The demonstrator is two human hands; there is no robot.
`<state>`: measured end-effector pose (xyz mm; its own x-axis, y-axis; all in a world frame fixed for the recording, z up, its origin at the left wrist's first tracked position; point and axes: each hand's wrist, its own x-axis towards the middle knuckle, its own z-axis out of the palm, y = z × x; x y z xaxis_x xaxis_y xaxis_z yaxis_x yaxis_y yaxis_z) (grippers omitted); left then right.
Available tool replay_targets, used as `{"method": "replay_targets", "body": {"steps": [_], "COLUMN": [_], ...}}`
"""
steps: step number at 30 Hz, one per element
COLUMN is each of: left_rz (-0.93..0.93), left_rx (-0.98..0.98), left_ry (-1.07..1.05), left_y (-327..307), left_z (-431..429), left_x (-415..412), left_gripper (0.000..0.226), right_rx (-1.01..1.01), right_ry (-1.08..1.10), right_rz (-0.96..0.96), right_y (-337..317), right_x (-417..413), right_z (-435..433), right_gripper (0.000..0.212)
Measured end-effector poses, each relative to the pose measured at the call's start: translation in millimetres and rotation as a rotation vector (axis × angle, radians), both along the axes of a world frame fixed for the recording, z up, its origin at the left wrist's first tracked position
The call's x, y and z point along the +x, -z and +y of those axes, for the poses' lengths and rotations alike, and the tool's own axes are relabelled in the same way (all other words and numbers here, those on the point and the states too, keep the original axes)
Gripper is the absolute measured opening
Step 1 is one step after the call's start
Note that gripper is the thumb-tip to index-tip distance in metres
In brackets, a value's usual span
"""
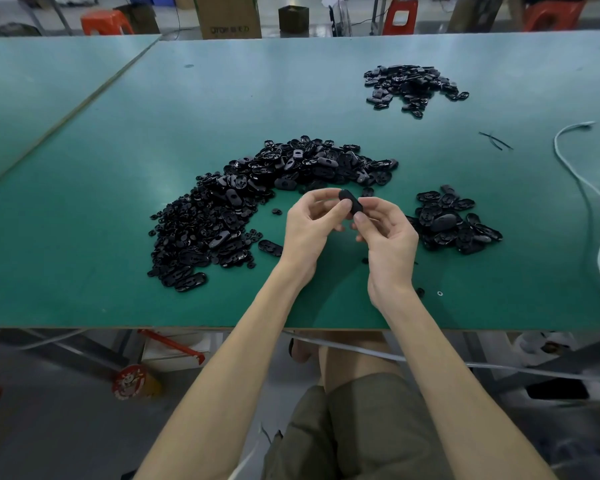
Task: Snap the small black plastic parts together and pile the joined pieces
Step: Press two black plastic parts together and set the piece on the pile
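Both hands are up over the middle of the green desk [118, 133], and between them is one small black piece [350, 201], a little oval. The left hand [309, 223] pinches its left end and the right hand [388, 237] pinches its right end. The fingers [361, 221] of both hands are curled in close around it, not spread wide. I think the person is pushing two parts together right now, but I cannot tell if they have clicked yet. A big pile [257, 195] of loose black parts curves around the hands from 9 o'clock up to 12 o'clock. It holds a lot of parts, so I think most of the work is still to do. A small pile [454, 220] sits near the right hand at 3 o'clock. It looks like the place for joined pieces, but the pieces are too small to be sure. One more far pile [413, 88] lies well away at 1 o'clock, and I cannot tell what kind it is. A white cable [582, 188] runs along the desk at 3 o'clock, past the small pile. What is left: finish this piece, drop it on the pile, then take the next parts, many times over.
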<state>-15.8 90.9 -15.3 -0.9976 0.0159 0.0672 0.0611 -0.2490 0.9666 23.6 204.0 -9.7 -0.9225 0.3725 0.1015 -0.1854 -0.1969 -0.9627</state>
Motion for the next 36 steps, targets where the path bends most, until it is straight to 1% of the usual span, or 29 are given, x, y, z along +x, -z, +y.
{"method": "replay_targets", "body": {"steps": [3,8,11,14,17,20,30,36], "left_rz": [0.026,0.032,0.025,0.015,0.016,0.024,0.042,0.065], "left_rx": [-0.010,0.014,0.074,0.112,0.067,0.029,-0.112,-0.142], "left_ry": [0.053,0.032,0.020,0.020,0.027,0.022,0.012,0.033], "left_y": [-0.9,-0.7,-2.0,-2.3,-2.5,-3.0,-3.9,-4.5], "left_z": [0.3,0.7,1.3,1.6,1.9,1.7,3.1,3.6], "left_x": [1.4,2.9,3.7,3.5,4.3,4.6,6.1,8.3], "left_gripper": [0.010,0.015,0.015,0.019,0.022,0.022,0.026,0.029], "right_rx": [0.004,0.047,0.075,0.092,0.049,0.022,0.045,0.041], "right_ry": [-0.001,-0.001,0.015,0.023,0.063,0.092,0.113,0.085], "right_rz": [-0.003,-0.015,-0.030,-0.030,-0.039,-0.054,-0.082,-0.064], "right_y": [1.6,5.4,6.5,5.6,3.9,3.4,4.5,5.0], "right_x": [-1.3,-3.4,-3.8,-2.9,-2.9,-3.3,-3.9,-3.4], "right_z": [-0.5,-2.2,-2.1,-1.7,-1.5,-1.6,-1.8,-1.8], "right_gripper": [0.026,0.023,0.019,0.017,0.012,0.011,0.012,0.009]}}
